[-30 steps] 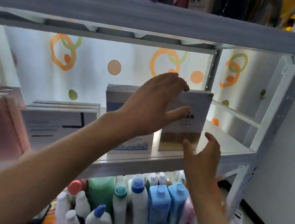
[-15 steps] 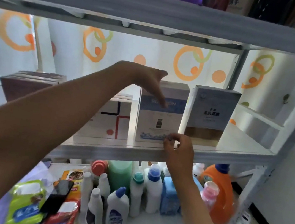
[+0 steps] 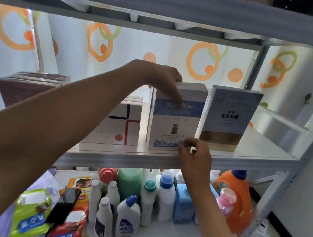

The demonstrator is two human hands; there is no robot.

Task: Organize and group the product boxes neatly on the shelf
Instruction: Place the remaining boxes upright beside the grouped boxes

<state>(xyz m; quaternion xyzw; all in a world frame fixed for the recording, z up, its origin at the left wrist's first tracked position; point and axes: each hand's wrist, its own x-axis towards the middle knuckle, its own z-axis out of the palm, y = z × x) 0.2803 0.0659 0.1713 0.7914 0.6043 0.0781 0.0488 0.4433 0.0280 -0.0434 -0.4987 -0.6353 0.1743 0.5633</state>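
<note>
The blue-and-white box stands upright on the middle shelf, long axis vertical, front face toward the camera, near the shelf's front edge. The left hand rests over its top edge, fingers draped down the front face. The right hand pinches its lower right corner with curled fingertips. Both hands are therefore on this box, the right nearer the shelf lip. Just to its right, a grey box stands upright, slightly tilted, with a narrow gap between. To its left, a white box with coloured lines sits lower and apart. Judgement: closing either gap calls for a sideways slide.
</note>
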